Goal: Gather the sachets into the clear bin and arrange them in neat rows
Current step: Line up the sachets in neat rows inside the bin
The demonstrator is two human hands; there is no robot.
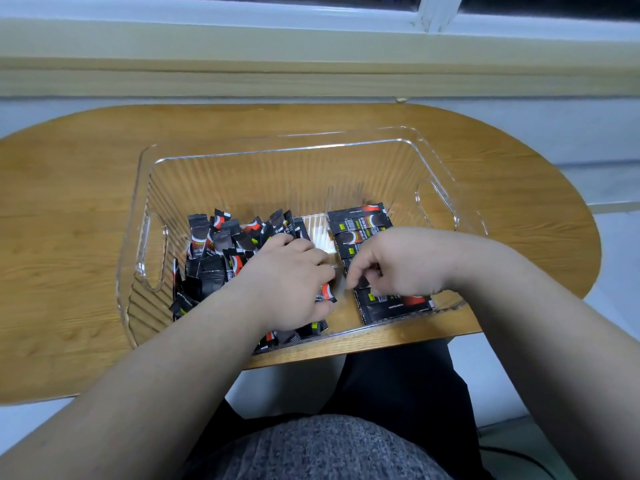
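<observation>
Both forearms reach forward over the near edge of the wooden table (69, 209) and down into the clear bin (277, 157), whose near wall runs just under the wrists. The left hand (287, 282) lies palm down, knuckles up, with its fingers curled toward the right hand. Between thumb and fingers it pinches one black-and-red sachet (327, 294), whose end sticks out into the gap between the two hands.

The right hand (401, 261) is arched at the wrist, its back turned up and its fingers bent down, pointing toward the left hand. Their tips are down at the sachets beneath them, but whether they grip one I cannot tell. The two hands are near each other and not touching.

Left of and beyond the left hand sits a loose heap of sachets (221, 244), lying every way, with a few also under its wrist. Under and beyond the right hand, a row of sachets (360, 220) lies flat, side by side, running from the bin's near wall away from the person.
</observation>
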